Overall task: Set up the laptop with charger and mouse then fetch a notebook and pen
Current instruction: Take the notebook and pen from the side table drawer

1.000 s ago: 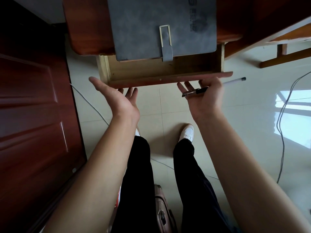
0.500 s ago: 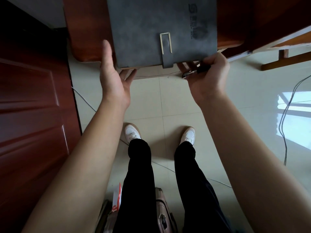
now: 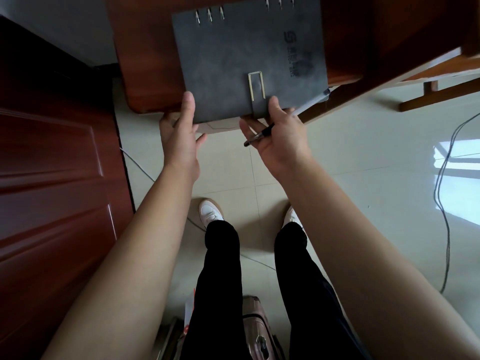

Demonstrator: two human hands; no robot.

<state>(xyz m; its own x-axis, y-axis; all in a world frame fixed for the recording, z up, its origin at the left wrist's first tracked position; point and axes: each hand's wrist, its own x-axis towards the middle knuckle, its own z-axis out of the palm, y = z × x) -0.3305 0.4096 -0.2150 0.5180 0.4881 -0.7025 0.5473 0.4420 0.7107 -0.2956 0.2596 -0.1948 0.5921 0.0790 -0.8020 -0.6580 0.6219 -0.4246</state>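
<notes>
Gripping the notebook (image 3: 249,61) at its near edge, the left hand (image 3: 179,136) and right hand (image 3: 280,136) have thumbs on top and fingers curled beneath; the right also clamps the pen (image 3: 259,135). The notebook overhangs the near edge of the desk (image 3: 145,74). Fetching looks nearly done; the laptop is out of view.

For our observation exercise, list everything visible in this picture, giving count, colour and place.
notebook: 1, grey, on the desk's near edge
pen: 1, black and clear, in the right hand
desk: 1, red-brown wood, top
door: 1, dark red-brown, left
cables: 2, black, on the floor, right
suitcase: 1, pink, bottom edge
shoes: 2, white, centre
left hand: 1, grips notebook's near edge
right hand: 1, holds pen, thumb on notebook
</notes>
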